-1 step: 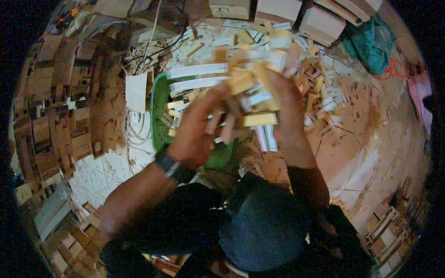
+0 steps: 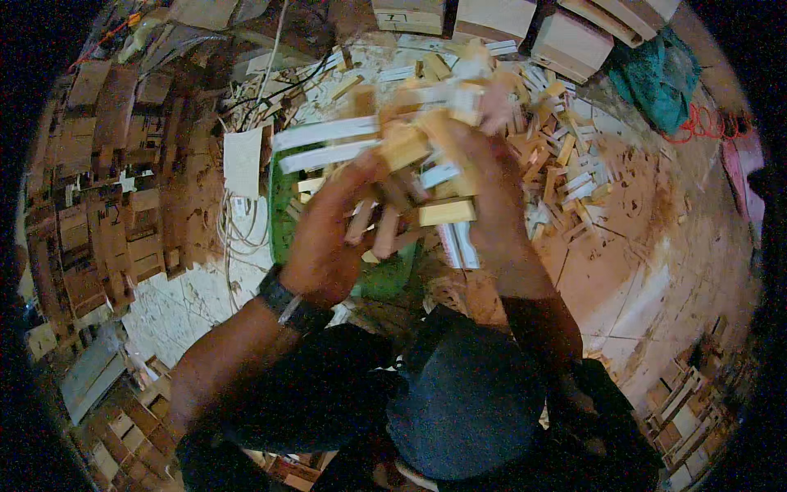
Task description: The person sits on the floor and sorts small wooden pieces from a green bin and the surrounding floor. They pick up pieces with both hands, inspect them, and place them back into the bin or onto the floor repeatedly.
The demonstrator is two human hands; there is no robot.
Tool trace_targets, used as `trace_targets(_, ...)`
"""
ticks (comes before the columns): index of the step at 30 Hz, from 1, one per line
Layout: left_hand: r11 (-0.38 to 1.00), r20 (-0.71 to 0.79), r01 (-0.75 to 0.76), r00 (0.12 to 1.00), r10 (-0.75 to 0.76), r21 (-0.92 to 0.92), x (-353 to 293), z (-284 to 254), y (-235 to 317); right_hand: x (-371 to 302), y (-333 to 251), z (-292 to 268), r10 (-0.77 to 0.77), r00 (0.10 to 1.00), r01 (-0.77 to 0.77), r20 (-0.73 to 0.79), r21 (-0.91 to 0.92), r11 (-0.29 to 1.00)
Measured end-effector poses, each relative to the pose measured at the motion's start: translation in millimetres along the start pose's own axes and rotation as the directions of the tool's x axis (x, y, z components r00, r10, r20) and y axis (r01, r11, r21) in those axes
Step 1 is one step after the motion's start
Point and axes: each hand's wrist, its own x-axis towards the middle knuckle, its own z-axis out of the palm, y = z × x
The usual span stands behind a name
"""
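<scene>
A loose bundle of wooden blocks (image 2: 406, 148) is gathered between my two hands, some pale yellow, some white-faced and some brown. My left hand (image 2: 328, 238), with a dark band on its wrist, is closed against the bundle's left side. My right hand (image 2: 496, 189) presses on the right side. Motion blurs the blocks and hides some fingertips. Two long white strips (image 2: 328, 143) stick out leftward from the bundle. Beneath it stands a green tub (image 2: 279, 225), partly covered by my left hand, with more wood pieces inside.
Loose blocks (image 2: 566, 156) lie heaped on the floor to the right. Cardboard boxes (image 2: 571, 45) line the far side, near a teal bag (image 2: 656, 78) and a red coiled cord (image 2: 705, 121). Stacked wooden pieces (image 2: 135, 213) fill the left. A pale cable (image 2: 229, 238) lies beside the tub.
Both hands and the bundle of wooden blocks have shifted a little to the left, over the green tub. The white strips now reach past the tub's left rim.
</scene>
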Motion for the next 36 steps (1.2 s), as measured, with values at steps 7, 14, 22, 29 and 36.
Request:
trace_targets(7, 0.986, -0.100, 0.169, 0.980, -0.169, -0.017, -21, -123, -7, 8, 96, 65, 0.130, 0.981, -0.102, 0.144, -0.188, 0.977)
trace_targets(14, 0.589, -0.123, 0.248, 0.962, -0.245, 0.769, -4, -185, -24, -20, 113, 21, 0.186, 0.963, -0.022, 0.195, -0.631, 0.776)
trace_targets(22, -0.081, 0.217, -0.202, 0.864, 0.454, 0.976, 56, -198, -16, -11, 96, 31, -0.148, 0.888, 0.459, 0.435, -0.822, 0.339)
trace_targets(29, 0.107, 0.328, -0.354, 0.923, 0.198, 0.929, 107, -159, -46, -18, 117, 14, -0.098, 0.745, 0.663, 0.660, -0.748, 0.004)
trace_targets(36, -0.526, 0.284, -0.084, 0.907, 0.311, 0.846, 111, -186, -61, 11, 125, 16, -0.300, 0.747, 0.646, 0.593, -0.754, 0.119)
